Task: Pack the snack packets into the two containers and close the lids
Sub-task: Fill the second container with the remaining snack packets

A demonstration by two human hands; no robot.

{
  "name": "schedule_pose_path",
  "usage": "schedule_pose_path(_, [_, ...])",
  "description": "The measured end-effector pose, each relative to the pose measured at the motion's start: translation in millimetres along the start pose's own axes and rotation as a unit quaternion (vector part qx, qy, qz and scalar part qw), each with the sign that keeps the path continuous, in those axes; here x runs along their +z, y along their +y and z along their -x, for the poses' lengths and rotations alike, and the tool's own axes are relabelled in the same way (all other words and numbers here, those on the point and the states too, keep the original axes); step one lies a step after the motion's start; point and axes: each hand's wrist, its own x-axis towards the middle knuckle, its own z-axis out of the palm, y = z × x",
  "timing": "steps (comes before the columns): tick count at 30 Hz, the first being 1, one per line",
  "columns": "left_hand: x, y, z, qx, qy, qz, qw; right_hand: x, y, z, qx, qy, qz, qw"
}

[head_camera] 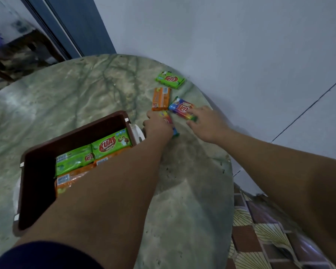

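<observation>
The brown container (37, 171), part-filled, sits by the table's (66, 98) left edge. Left hand (157, 127) curls onto a rainbow packet (168, 119); right hand (206, 123) pinches another rainbow packet (179, 108) near the far-right edge. Two-handed grabbing could let one slip off that edge

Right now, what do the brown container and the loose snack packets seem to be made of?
The brown container looks like smooth moulded plastic: thin even walls, white clips at the rim. The loose snack packets look like glossy printed film, probably plastic foil: bright print and some sheen. The dim light leaves this uncertain.
</observation>
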Motion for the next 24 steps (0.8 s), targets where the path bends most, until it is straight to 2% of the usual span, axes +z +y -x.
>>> schedule_pose_path(4, [-0.8, 3.9, -2.0, -0.001, -0.025, -0.044, 0.999, 10.9, 4.4, -10.4, 0.03, 0.008, -0.008, 0.999])
schedule_pose_path(7, [-0.4, 7.7, 2.8, 0.085, -0.061, -0.128, 0.986, 15.0, 4.6, -15.3, 0.039, 0.005, -0.004, 0.999])
schedule_pose_path(9, [4.3, 6.5, 10.4, 0.111, -0.085, -0.12, 0.983, 16.1, 2.2, -18.1, 0.039, 0.002, -0.009, 0.999])
schedule_pose_path(13, [14.6, -2.4, 25.3, 0.083, -0.104, -0.017, 0.991, 14.0, 1.5, -23.3, 0.033, -0.027, 0.029, 0.999])
schedule_pose_path(16, [10.8, -3.6, 33.1, -0.003, -0.066, 0.136, 0.988, 11.2, 1.7, -25.6, 0.019, -0.026, 0.057, 0.998])
schedule_pose_path(19, [10.5, -2.8, 40.9, -0.027, -0.031, 0.241, 0.97, 9.1, -0.2, -29.7, 0.013, -0.024, 0.081, 0.996])
schedule_pose_path(21, [10.2, -2.6, 43.7, -0.027, -0.032, 0.28, 0.959, 12.2, -4.9, -32.1, 0.018, -0.041, 0.079, 0.996])
schedule_pose_path(24, [6.1, -0.5, 47.4, -0.033, -0.034, 0.271, 0.961, 17.3, -13.4, -26.7, 0.043, -0.076, 0.102, 0.991])
